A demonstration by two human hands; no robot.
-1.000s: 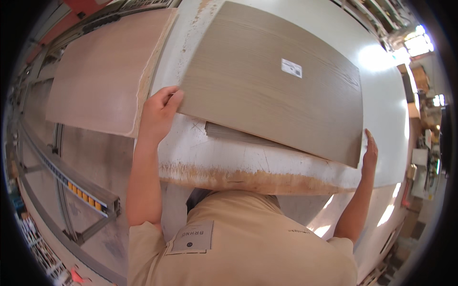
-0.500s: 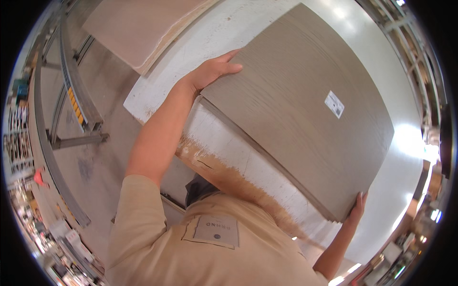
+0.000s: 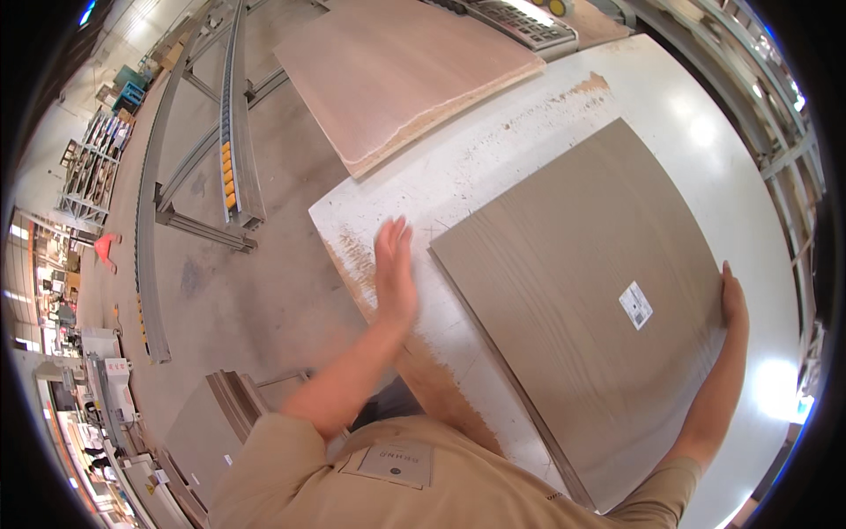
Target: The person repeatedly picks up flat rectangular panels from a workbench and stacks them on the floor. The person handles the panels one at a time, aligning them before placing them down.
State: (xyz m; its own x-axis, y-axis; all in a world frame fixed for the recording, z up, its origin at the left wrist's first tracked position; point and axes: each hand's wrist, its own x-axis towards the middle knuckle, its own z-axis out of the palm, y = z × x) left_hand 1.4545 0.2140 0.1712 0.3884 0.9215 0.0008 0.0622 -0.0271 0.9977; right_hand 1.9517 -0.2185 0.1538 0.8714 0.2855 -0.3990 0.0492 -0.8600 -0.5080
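Observation:
A grey-brown wood-grain board (image 3: 564,291) lies flat on the white worktable (image 3: 476,203), with a small white printed label (image 3: 635,306) on its face. Its left edge shows thin layers, as if another board lies beneath. My left hand (image 3: 397,275) is in the air just left of the board's corner, fingers stretched out, holding nothing and slightly blurred. At the far right edge, my right hand (image 3: 734,300) rests against the board with its fingers straight along that edge.
A pinkish board with a rough edge (image 3: 405,79) lies at the table's far left, near a keypad panel (image 3: 520,22). Metal roller conveyor rails (image 3: 231,115) stand at the left. More brown boards (image 3: 233,401) are stacked low beside me. Metal racking (image 3: 784,159) runs along the right.
My left hand has let go of the board's corner and drawn back to the left. My right hand has slid up the right edge. The view has turned, showing more of the left side.

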